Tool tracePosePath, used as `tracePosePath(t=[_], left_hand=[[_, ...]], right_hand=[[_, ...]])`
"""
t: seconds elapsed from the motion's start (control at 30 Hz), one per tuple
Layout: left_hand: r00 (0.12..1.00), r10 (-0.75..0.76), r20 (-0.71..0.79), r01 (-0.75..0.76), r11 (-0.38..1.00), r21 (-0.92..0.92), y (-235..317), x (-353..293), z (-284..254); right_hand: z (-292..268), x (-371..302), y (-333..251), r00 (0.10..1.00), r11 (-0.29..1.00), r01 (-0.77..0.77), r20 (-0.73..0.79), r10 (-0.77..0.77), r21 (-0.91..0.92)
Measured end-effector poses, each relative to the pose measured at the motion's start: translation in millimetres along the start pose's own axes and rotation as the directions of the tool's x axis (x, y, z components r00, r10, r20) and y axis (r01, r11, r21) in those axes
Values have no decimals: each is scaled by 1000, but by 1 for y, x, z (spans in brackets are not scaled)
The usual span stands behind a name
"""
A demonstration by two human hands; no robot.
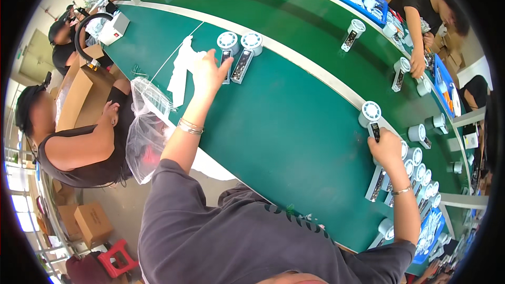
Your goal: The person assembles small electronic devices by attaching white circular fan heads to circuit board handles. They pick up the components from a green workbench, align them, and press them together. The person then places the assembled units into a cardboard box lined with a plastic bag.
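Two pale round-headed devices with box-shaped handles stand side by side on the far left of the green table. My left hand [209, 72] reaches to the left device [228, 41], its fingers spread about the dark-faced handle; whether they touch it I cannot tell. The right device [251, 43] of the pair is just beyond my fingertips. On the right, my right hand [386, 150] is closed round the dark handle of another round-headed device [371, 113], its slotted head toward the conveyor. Several more such devices [415, 156] are packed in rows beside my right wrist.
A green conveyor [310, 37] with spaced-out devices runs past the table's white rail [315, 73]. White cloth or paper [180, 76] and a clear plastic bag [144, 142] lie left. Co-workers sit left and across. Blue trays [363, 2] hold parts. A red stool [117, 257] stands behind.
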State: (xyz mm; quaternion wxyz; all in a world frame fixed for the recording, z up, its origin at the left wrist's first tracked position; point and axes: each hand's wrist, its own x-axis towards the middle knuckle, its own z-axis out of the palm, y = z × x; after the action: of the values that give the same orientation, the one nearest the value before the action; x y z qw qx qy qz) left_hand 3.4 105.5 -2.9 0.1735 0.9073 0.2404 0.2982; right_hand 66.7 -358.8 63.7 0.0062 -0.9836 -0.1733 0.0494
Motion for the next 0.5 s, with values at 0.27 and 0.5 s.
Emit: tracePosePath(t=[0.27,0.5], left_hand=[[974,-153,165,177,974,-140,-13,6,34],[979,-183,85,201,921,-333,-35,5,57]], right_hand=[[-30,10,-163,899,826,383,-371,-231,414],[66,130,-325,988,691,14,-115,100,723]])
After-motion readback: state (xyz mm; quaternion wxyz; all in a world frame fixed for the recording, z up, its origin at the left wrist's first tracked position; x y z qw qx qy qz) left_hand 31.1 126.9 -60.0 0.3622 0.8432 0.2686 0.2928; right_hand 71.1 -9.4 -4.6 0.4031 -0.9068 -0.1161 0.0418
